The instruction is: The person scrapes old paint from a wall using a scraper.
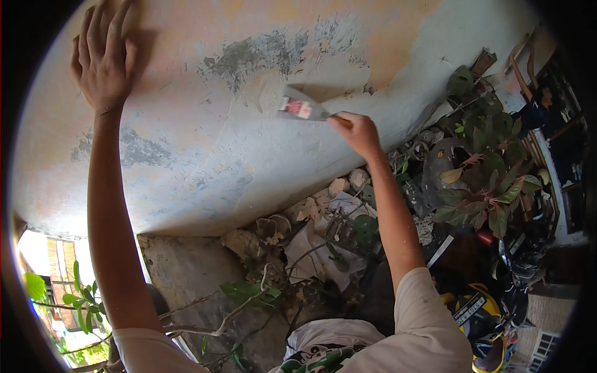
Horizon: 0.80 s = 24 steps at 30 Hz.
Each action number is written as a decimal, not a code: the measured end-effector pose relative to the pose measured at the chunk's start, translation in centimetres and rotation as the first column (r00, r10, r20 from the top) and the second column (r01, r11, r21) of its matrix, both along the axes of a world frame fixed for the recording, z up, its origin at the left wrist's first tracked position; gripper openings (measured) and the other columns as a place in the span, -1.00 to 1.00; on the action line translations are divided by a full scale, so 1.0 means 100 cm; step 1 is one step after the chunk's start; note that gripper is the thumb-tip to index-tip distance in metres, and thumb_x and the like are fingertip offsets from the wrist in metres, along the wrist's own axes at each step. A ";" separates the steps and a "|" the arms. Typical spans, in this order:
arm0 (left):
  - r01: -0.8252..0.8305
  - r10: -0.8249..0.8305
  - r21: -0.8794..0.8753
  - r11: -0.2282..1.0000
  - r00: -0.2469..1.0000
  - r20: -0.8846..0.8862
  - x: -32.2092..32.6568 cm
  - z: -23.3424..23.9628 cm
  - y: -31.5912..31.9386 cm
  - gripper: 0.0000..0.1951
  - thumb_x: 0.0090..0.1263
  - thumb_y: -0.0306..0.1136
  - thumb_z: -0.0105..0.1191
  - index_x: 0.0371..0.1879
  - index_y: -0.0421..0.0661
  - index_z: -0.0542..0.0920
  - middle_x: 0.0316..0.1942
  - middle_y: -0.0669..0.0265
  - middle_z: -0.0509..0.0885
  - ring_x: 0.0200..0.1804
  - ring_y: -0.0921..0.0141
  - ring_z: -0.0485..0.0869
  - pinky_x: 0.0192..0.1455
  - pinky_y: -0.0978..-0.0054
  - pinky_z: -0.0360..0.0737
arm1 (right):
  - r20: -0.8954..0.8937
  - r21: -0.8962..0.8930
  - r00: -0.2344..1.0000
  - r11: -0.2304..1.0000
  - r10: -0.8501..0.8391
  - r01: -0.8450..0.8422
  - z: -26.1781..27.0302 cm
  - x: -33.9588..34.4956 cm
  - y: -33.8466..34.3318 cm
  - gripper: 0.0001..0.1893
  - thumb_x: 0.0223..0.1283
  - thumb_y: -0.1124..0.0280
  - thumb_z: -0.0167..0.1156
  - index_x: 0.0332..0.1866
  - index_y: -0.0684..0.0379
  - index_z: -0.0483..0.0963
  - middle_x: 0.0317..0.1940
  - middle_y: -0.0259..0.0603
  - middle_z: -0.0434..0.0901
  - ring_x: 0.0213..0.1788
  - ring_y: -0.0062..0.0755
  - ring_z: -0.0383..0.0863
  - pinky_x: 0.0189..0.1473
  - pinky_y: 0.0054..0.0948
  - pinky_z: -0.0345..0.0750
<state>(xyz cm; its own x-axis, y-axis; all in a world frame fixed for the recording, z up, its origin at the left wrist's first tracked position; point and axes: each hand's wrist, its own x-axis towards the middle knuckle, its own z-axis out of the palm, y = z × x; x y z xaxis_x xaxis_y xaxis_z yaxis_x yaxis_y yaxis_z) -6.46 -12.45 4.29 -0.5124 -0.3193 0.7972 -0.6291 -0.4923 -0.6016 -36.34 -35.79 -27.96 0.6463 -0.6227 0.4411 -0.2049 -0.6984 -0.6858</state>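
My right hand [357, 133] grips the handle of a putty knife [303, 108], its wide metal blade pointing left across a painted wall [298, 140]. A label with red print sits on the blade, which is slightly blurred; whether its edge touches the wall I cannot tell. Up at the left, my left hand [103, 60] lies against the wall with fingers spread, holding nothing. Peach and whitish paint covers the wall. Grey bare patches [256, 56] show above the blade, and another scraped grey patch [142, 148] is beside my left forearm.
Rubble and paper scraps [322, 252] lie along the wall's foot. Bare branches [224, 326] cross in front of me. Leafy plants [494, 186] crowd the right side, with a yellow-and-black motorcycle [480, 312] below. Another person [536, 100] with raised arms is at the far right.
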 end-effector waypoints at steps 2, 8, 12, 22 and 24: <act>-0.003 0.003 -0.003 1.000 1.000 0.022 0.004 -0.001 0.000 -0.51 0.59 0.04 -0.31 0.45 0.40 0.39 0.46 0.49 0.42 0.49 0.37 0.35 0.56 0.28 0.15 | 0.162 0.142 0.987 0.990 -0.011 -0.012 -0.026 -0.014 -0.024 -0.62 0.33 -0.01 0.24 -0.25 0.14 0.70 -0.54 -0.24 0.68 -0.58 -0.35 0.59 -0.42 -0.39 0.52; -0.055 0.054 0.016 0.998 0.998 0.036 0.008 -0.001 0.003 -0.52 0.58 0.01 -0.27 0.44 0.36 0.41 0.44 0.46 0.44 0.49 0.35 0.37 0.54 0.27 0.22 | 0.050 0.876 0.954 0.471 -0.294 0.099 -0.147 -0.070 -0.032 -0.58 0.36 0.05 0.25 -0.29 0.29 0.67 -0.67 -0.42 0.46 -0.71 -0.56 0.38 -0.66 -0.42 0.22; -0.048 0.049 -0.006 0.999 0.998 0.036 0.004 -0.002 0.003 -0.52 0.57 0.00 -0.25 0.44 0.35 0.40 0.45 0.45 0.43 0.48 0.35 0.38 0.51 0.25 0.26 | -0.344 0.833 0.870 0.312 -0.353 0.456 -0.208 -0.093 0.007 -0.70 0.34 0.08 0.30 -0.29 0.11 0.52 -0.68 -0.50 0.32 -0.77 -0.71 0.20 -0.74 -0.56 0.06; -0.127 0.127 -0.015 0.992 0.991 0.029 -0.002 -0.002 0.004 -0.52 0.56 0.00 -0.20 0.44 0.31 0.39 0.44 0.42 0.43 0.48 0.34 0.37 0.49 0.22 0.28 | 0.479 0.753 0.784 0.643 -0.394 -0.137 -0.049 -0.049 0.010 -0.59 0.43 -0.04 0.18 -0.25 0.15 0.48 -0.68 -0.55 0.26 -0.72 -0.76 0.15 -0.69 -0.59 0.08; -0.222 0.223 -0.023 0.975 0.973 0.051 -0.005 -0.003 0.007 -0.51 0.55 0.02 -0.14 0.41 0.19 0.44 0.41 0.32 0.47 0.45 0.29 0.42 0.45 0.19 0.34 | 0.574 0.700 0.742 0.677 -0.345 -0.228 -0.021 -0.033 0.007 -0.57 0.45 -0.08 0.14 -0.26 0.14 0.48 -0.68 -0.56 0.25 -0.72 -0.77 0.14 -0.69 -0.59 0.07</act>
<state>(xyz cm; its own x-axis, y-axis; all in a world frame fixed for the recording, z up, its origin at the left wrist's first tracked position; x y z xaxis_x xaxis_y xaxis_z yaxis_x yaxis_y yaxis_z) -6.97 -11.77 3.96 -0.4719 -0.4170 0.7768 -0.4696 -0.6268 -0.6217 -39.61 -35.09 -30.08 0.3434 -0.9312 0.1220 0.4391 0.0443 -0.8974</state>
